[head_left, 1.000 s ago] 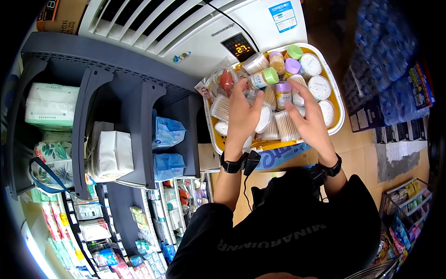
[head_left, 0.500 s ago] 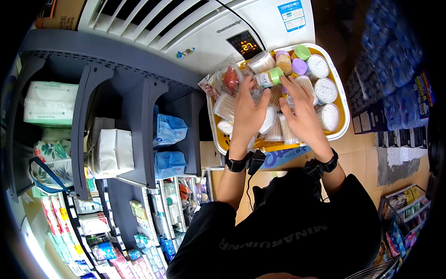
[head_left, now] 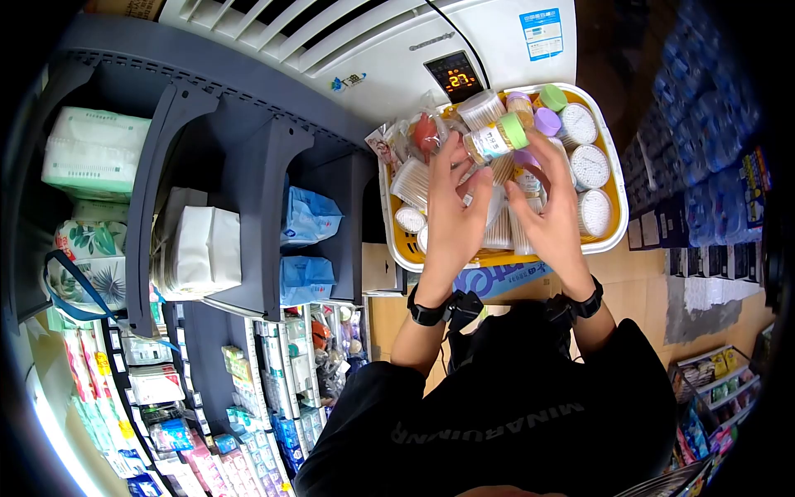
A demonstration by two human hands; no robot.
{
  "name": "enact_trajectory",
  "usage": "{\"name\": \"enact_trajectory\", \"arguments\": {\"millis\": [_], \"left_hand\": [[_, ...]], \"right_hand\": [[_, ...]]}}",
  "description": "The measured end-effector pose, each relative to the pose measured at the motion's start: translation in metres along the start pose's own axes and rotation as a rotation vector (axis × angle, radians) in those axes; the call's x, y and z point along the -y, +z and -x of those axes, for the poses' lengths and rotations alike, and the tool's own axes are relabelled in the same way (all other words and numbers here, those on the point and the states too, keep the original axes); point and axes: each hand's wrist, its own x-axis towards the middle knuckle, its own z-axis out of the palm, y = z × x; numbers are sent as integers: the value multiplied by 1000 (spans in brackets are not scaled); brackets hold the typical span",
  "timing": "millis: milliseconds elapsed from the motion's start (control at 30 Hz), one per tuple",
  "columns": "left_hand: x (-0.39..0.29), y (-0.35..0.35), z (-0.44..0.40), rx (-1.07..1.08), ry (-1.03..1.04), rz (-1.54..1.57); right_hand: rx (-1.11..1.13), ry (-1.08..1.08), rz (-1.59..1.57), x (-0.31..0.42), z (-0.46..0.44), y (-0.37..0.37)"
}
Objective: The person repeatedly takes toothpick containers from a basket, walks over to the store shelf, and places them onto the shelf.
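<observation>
A clear toothpick jar (head_left: 493,142) with a green lid and a printed label lies tilted above the other goods in a white-and-yellow basket (head_left: 619,217). The fingers of my left hand (head_left: 452,225) are at its base end. My right hand (head_left: 548,228) has its fingers against the green lid, with the thumb spread lower down. Around both hands are round tubs of cotton swabs (head_left: 590,167), a purple-lidded jar (head_left: 546,122) and another green-lidded jar (head_left: 552,97). Left of the jar sits a clear plastic bag with something red (head_left: 426,135) inside. My palms hide part of the basket's contents.
Behind the basket stands a white appliance (head_left: 389,62) with slats and a lit display (head_left: 457,76). Grey shelving (head_left: 257,207) at the left holds tissue packs (head_left: 95,155) and blue packages (head_left: 308,217). Bottled water packs (head_left: 704,124) are stacked at the right.
The toothpick jar appears larger and closer, raised a little from the goods beneath it. Both hands stay around it. The whole view has shifted slightly.
</observation>
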Motion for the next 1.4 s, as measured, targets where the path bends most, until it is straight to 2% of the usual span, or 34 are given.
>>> {"name": "enact_trajectory", "arguments": {"millis": [167,300,500,567,633,700,767,833,933,1067,1167,1400], "left_hand": [[-10,2,24,-3,31,56],[-19,-1,48,17,34,70],[-33,-9,79,65,82,-16],[-33,-14,82,57,64,-4],[-29,-21,85,96,131,-152],[-29,-23,87,74,124,-118],[-23,-29,88,67,209,-175],[-20,-31,88,97,206,-136],[-16,-35,89,160,136,129],[-11,-39,91,223,176,141],[-16,-39,94,190,69,244],[-12,-41,90,242,122,250]], "right_hand": [[-116,-92,-133,3,7,7],[-95,-109,-126,9,15,4],[-17,-111,-178,14,26,-12],[104,-56,-259,13,30,-22],[139,-19,-295,15,34,-28],[225,-19,-384,16,37,-33],[248,-20,-405,21,40,-36],[313,-8,-423,23,44,-38],[348,-3,-429,24,50,-40],[375,0,-472,23,56,-41],[394,-18,-479,22,58,-41],[426,-9,-522,21,57,-41]]}}
